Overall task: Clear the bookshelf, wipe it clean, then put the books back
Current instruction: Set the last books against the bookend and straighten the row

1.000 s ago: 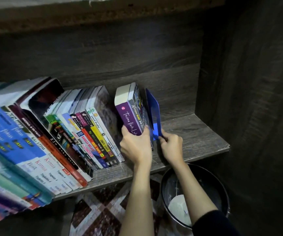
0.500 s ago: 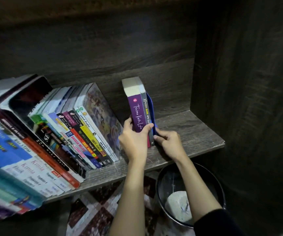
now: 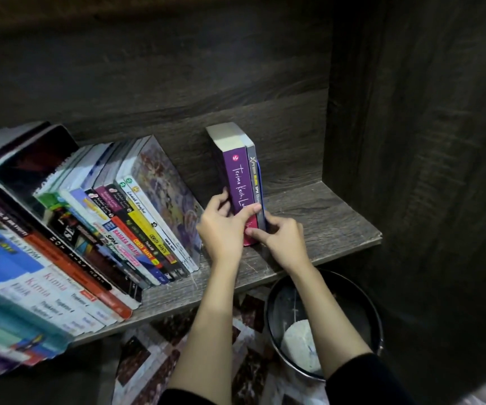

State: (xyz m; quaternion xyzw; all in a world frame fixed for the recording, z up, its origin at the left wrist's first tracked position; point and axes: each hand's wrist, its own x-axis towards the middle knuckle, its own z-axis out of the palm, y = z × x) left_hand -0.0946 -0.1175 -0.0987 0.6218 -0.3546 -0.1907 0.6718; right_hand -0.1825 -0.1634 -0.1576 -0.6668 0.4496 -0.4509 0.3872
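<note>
Restocking looks nearly done: row (image 3: pixel 136 223) leans on shelf (image 3: pixel 323 217). Your left grip (image 3: pixel 224 232) holds purple book (image 3: pixel 237 182), right grip (image 3: pixel 282 238) pinches grey book (image 3: pixel 254 182); straightening remains.

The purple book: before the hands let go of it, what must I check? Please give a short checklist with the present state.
1. The purple book stands upright on the shelf: ok.
2. The left hand grips the purple book: ok.
3. The right hand pinches the grey book and the blue piece at their base: ok.
4. Support on its left side: not ok, a gap separates it from the leaning books.
5. It would stand alone once released: cannot tell.
</note>
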